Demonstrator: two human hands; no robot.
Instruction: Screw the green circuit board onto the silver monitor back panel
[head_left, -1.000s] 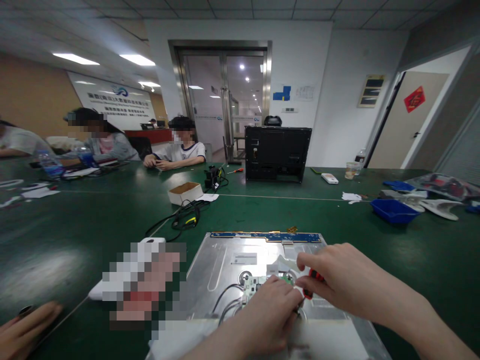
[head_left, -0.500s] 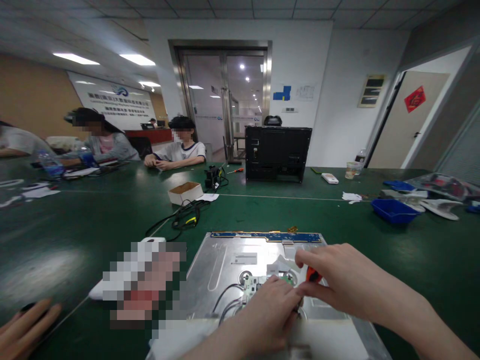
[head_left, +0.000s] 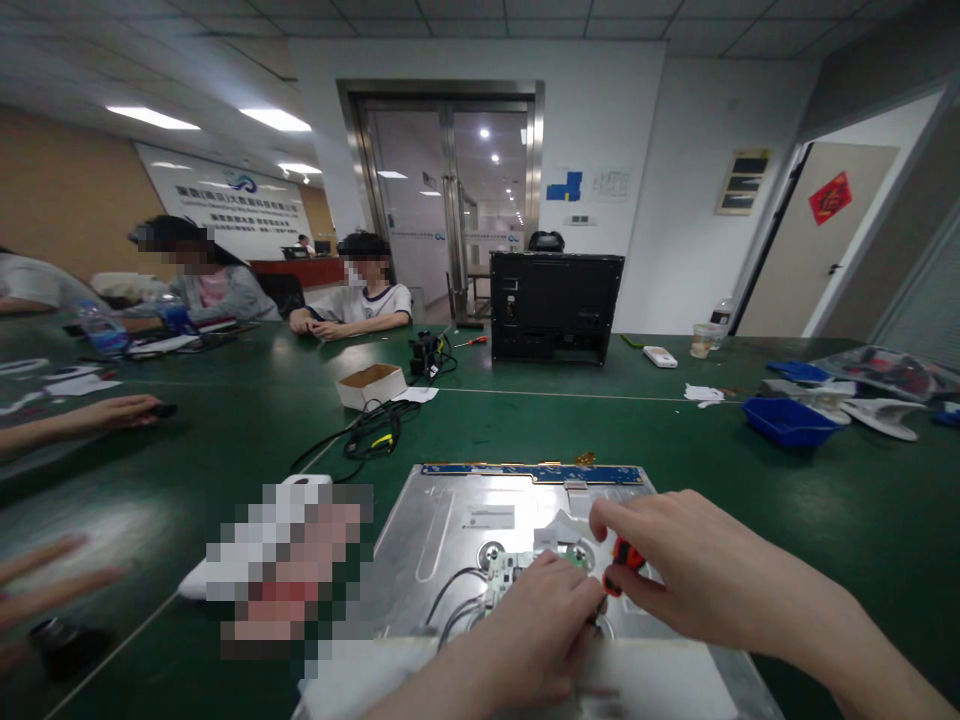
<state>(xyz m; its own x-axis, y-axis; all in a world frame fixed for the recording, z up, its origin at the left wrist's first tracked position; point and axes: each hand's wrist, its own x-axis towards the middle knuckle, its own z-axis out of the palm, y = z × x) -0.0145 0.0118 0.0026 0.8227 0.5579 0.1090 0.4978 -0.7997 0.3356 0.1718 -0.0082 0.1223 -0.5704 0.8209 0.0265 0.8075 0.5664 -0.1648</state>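
A silver metal panel lies on the green table, with a blue circuit strip along its far edge. Near its middle is a small green circuit board, partly hidden under my left hand. The fingers of that hand are bent together at the board's right side, and what they pinch is hidden. My right hand is closed on an orange and black screwdriver handle, just above and right of the left fingertips. Black cables curve from the board's left side.
Left of the panel lies a white object, partly blurred out. Beyond are coiled cables, an open box and a black monitor. A blue tray sits right. Other people's hands are at the left.
My right fingers have shifted slightly around the screwdriver, showing more of its handle. My left hand stays put. At the left, another person's hand has moved, and a further hand with a black object has appeared.
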